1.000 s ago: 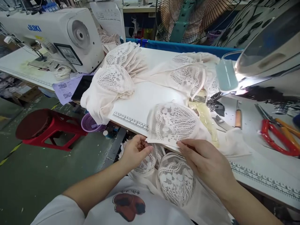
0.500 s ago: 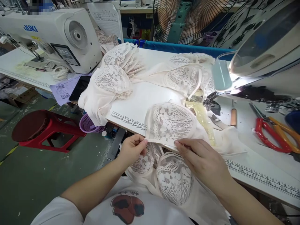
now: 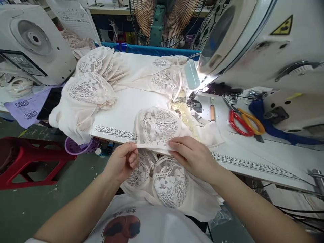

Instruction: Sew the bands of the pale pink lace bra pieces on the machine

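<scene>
Busy sewing room, green floor (image 3: 83,185), black wire fan with a green post (image 3: 157,27) at the back, long white bench (image 3: 125,108) with black ruler marks printed along the front. Right at that front edge, lying mostly flat with the lace facing up: one pale cream lace bra cup (image 3: 159,125) with a plain straight lower border.

Pinned at that border from both sides. Bare left hand (image 3: 123,161) pinched together, thumb and forefinger clamped on the bottom left corner, other fingers curled in. Bare right hand (image 3: 192,155) clamped on the same border closer to the right end, fingertips together on the fabric; can't quite tell which ones sit underneath. So basically, cup just ahead of both hands, touching each, with the border running straight between.

Just below, on the lap, a cream lace garment (image 3: 170,182) with two cups showing. Off to the left, well apart from the left hand, a heaped pile of cream lace pieces (image 3: 88,89) draped over the bench edge. Past the right hand, big white sewing machine (image 3: 255,44), light on near the needle, plus a slim wooden-handled tool (image 3: 212,113) and red-handled metal scissors (image 3: 245,131).
</scene>
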Available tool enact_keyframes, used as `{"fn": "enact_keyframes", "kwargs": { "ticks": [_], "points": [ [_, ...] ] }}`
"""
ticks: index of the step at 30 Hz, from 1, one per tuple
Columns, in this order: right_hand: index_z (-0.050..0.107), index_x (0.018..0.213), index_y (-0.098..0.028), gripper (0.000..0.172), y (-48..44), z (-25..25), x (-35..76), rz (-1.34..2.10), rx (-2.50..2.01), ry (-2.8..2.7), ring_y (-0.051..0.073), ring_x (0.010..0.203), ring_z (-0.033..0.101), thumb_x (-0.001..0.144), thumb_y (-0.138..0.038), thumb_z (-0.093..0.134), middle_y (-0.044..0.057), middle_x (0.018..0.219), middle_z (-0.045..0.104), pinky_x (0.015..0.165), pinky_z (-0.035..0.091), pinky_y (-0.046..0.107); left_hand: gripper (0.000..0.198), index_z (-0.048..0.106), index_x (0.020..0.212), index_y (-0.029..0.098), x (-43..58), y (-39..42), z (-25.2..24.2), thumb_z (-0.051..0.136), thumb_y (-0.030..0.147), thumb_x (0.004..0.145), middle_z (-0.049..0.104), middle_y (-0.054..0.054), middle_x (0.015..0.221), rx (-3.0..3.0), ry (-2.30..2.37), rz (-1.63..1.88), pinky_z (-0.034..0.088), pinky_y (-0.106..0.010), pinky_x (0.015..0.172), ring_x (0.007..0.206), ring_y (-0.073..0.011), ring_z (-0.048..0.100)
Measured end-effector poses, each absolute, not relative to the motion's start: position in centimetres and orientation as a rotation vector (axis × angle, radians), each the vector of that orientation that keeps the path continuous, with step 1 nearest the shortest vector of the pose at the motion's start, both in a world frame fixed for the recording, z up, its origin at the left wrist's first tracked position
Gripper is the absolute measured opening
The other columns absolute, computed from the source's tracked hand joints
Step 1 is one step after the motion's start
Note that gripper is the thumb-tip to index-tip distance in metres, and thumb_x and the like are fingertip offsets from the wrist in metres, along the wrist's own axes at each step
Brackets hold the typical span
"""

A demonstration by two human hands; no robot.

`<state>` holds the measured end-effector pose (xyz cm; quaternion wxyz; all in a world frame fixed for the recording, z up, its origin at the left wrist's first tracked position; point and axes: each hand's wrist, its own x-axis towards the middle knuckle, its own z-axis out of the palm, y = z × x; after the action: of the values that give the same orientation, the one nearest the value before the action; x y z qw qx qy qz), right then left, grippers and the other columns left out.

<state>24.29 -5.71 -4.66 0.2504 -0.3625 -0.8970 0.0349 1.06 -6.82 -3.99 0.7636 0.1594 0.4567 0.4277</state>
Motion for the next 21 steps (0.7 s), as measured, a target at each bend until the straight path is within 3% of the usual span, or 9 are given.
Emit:
{"fn": "enact_keyframes", "kwargs": {
  "ticks": [10,15,21],
  "points": [
    [0.060,0.093,-0.013,0.018,-4.8,-3.9,23.8,-0.081,-1.003,-2.508,0.021,0.080,0.059,0.083,-0.008,0.046,0.011,0.093,0.066,0.060,0.053,0.032,0.019,0.052,0.048,0.014,2.6,-4.9,-0.9,0.064,0.021,0.060,0.036,0.007,0.031,0.473,0.951,1.003,0.025,-0.015,0.033,0.029,-0.0037,0.034],
    [0.058,0.096,-0.013,0.016,-4.0,-3.5,24.1,0.012,-0.914,-2.263,0.020,0.083,0.059,0.083,-0.010,0.049,0.012,0.090,0.063,0.066,0.054,0.032,0.019,0.052,0.050,0.015,2.0,-4.1,-0.6,0.063,0.022,0.063,0.037,0.007,0.032,0.599,0.954,1.073,0.025,-0.016,0.034,0.030,-0.0040,0.034],
    [0.059,0.099,-0.016,0.019,-3.2,-2.1,24.3,0.114,-0.895,-2.178,0.019,0.082,0.059,0.085,-0.010,0.048,0.010,0.089,0.062,0.066,0.054,0.034,0.014,0.052,0.063,0.018,1.6,-4.9,0.2,0.054,0.023,0.077,0.043,0.007,0.041,1.105,1.204,1.252,0.033,-0.017,0.039,0.038,-0.0064,0.040]
  ]
}}
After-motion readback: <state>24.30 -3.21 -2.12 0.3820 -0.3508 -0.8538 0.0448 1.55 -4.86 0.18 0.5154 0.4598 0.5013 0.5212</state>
